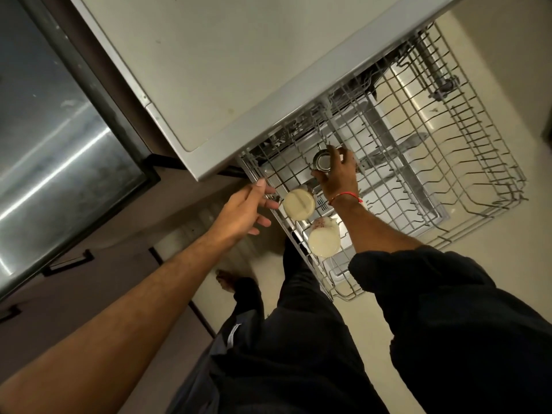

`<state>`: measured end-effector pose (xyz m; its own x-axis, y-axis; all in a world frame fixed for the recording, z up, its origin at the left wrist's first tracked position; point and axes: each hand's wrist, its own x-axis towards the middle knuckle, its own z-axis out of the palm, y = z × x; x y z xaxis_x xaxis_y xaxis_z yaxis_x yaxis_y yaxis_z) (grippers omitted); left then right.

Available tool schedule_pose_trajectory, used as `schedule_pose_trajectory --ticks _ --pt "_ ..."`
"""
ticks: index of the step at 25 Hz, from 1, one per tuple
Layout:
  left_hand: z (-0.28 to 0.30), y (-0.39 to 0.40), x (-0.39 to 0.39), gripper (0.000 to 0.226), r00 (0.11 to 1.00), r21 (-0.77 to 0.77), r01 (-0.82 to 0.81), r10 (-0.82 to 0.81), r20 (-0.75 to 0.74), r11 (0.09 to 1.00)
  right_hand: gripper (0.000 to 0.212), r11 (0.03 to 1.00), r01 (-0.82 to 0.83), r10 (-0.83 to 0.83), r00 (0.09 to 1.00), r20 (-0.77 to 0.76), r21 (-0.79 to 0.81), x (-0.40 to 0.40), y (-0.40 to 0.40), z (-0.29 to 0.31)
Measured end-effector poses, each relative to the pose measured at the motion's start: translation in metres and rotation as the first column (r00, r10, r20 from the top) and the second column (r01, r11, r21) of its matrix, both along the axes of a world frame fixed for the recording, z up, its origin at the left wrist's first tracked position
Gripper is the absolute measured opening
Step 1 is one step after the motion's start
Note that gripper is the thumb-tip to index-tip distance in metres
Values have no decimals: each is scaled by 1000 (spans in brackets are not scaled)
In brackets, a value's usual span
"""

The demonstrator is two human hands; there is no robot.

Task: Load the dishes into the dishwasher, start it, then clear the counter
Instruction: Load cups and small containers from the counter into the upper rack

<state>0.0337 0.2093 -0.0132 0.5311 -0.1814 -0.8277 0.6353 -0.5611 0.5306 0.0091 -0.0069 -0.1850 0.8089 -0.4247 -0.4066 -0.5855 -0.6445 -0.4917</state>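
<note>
- The right hand (pixel 337 177) grips a small shiny steel cup (pixel 322 160) with curled fingers, low in the pulled-out grey wire dishwasher rack (pixel 433 162).
- The left hand (pixel 243 212) hovers by the rack's left rim, fingers spread and released.
- Two upturned cream ceramic mugs (pixel 299 203) sit nearer in the rack, under the pale counter (pixel 239 55).

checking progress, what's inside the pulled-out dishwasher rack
Two cream cups sit upside down in the rack; the right hand grips a steel cup, partly covering it.
</note>
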Motion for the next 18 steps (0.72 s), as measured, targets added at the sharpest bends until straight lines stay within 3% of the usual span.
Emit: schedule_pose_trajectory --ticks 5,7,13,15,18 --pt "3 12 -9 41 999 1 6 -6 32 1000 88 991 -108 86 966 -246 -79 -2 -3 -5" --pt "7 18 -9 41 999 -3 1 0 53 1000 91 990 -108 82 962 -262 -86 -7 -4 0" --pt "35 52 -14 36 985 -63 -12 23 174 998 54 996 12 -9 999 31 -89 -32 8 45" --pt "47 76 -21 33 971 -83 9 11 240 996 38 995 -51 64 985 162 -86 -46 31 64" --pt "63 129 -38 32 945 -102 3 30 325 995 31 974 -225 207 925 318 22 -63 89 102"
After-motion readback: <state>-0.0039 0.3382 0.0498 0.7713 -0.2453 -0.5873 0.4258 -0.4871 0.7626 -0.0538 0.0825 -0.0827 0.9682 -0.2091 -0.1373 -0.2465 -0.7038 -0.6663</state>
